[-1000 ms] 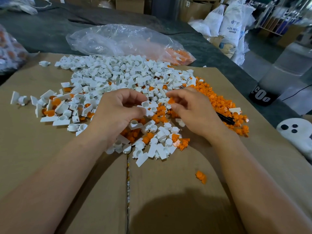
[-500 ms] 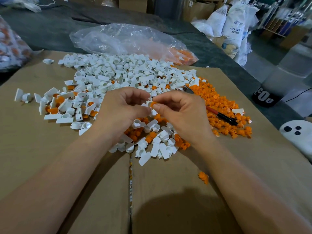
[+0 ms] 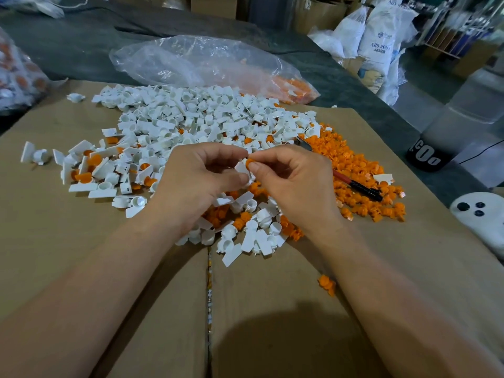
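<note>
White clip (image 3: 241, 170), flat tab pointing left, sits pinched in left hand (image 3: 196, 182); right hand (image 3: 297, 184) pinches orange cap (image 3: 249, 162) against it.

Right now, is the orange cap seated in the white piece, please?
Cannot tell: right hand pinches orange cap against white piece in left hand; fingers hide the joint.

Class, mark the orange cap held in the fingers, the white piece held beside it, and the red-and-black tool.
orange cap (image 3: 249, 162): head view, on its round top.
white piece (image 3: 241, 168): head view, on its flat tab.
red-and-black tool (image 3: 365, 190): head view, on the middle of its black half.
</note>
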